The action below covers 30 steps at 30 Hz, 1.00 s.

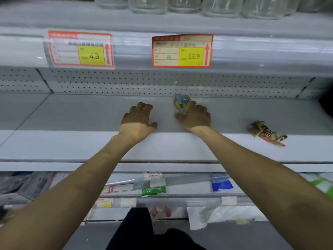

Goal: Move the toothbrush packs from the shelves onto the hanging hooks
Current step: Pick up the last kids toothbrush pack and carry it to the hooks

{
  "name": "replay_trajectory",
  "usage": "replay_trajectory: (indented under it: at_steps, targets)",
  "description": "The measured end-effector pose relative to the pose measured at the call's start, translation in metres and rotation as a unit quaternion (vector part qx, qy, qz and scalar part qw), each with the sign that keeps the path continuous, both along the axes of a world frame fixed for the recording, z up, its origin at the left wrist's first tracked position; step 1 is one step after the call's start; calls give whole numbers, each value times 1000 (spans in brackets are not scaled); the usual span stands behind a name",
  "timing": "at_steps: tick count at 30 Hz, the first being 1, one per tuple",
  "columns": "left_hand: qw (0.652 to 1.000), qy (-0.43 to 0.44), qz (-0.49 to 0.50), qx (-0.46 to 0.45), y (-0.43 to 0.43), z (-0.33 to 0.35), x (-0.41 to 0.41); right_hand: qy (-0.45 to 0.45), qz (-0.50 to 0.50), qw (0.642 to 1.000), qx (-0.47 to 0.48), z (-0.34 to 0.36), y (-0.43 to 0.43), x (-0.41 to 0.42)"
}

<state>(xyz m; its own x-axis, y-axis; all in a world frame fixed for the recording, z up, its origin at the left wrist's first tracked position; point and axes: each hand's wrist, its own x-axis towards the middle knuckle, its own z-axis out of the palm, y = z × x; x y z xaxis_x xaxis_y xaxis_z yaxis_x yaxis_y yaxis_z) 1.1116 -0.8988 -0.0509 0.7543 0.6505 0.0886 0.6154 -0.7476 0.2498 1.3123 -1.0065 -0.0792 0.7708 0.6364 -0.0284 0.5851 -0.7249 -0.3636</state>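
The right hand [193, 117] is gripping a small, crinkled yellow-and-blue pack [181, 103] at the back of the smooth grey shelf [72, 123], its long axis pointing toward the perforated back panel [108, 83]. The left hand [137, 118] is resting palm-down, holding nothing. 1 crumpled wrapper [266, 133] is lying well to the right.

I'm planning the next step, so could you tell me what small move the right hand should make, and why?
Probably lift the pack off the shelf: the right hand grips it there, and the left hand lies flat, holding nothing.
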Motion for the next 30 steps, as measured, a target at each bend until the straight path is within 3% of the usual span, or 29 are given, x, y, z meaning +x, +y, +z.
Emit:
replay_trajectory:
  at_steps: [3,8,16,21,30]
  targets:
    - [1000,-3,10,-14,11,-5,-3,-16,3,1000,9,-6,7,2]
    - [1000,-6,1,-19,20,-7,0,42,28,998,29,5,6,5]
    - [994,-17,-101,-34,12,-6,16,158,182,970,10,17,-17,-6]
    - [983,59,-170,-44,10,-8,22,200,240,950,-4,21,-30,-12]
    - [980,128,-145,-50,9,-8,18,202,232,951,21,19,-40,-17]
